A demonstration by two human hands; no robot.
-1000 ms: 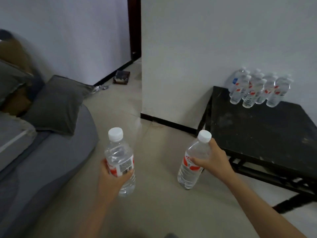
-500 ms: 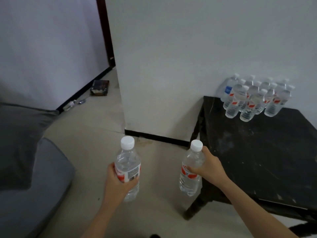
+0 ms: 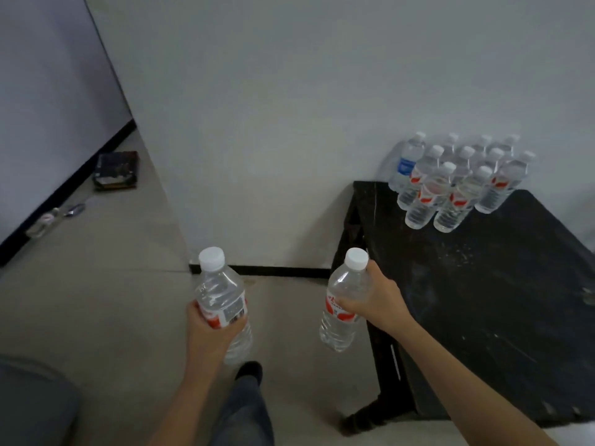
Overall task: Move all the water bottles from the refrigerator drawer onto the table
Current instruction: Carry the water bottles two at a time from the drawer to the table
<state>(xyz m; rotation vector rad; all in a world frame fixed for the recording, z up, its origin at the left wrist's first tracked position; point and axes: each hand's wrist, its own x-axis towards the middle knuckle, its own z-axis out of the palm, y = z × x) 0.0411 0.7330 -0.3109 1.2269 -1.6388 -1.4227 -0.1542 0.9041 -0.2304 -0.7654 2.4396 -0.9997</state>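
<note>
Bottles sit gripped upright in left hand and right hand, beside table.

No legible text. Left-hand bottle: red/white label w/ barcode, print blurred. Right-hand bottle and clustered table bottles: red or blue labels, wording unreadable.

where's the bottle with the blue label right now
In the head view the blue-label bottle stands at the back-left corner of the black table, against the white wall, at the left end of the cluster of red-label bottles.
</note>
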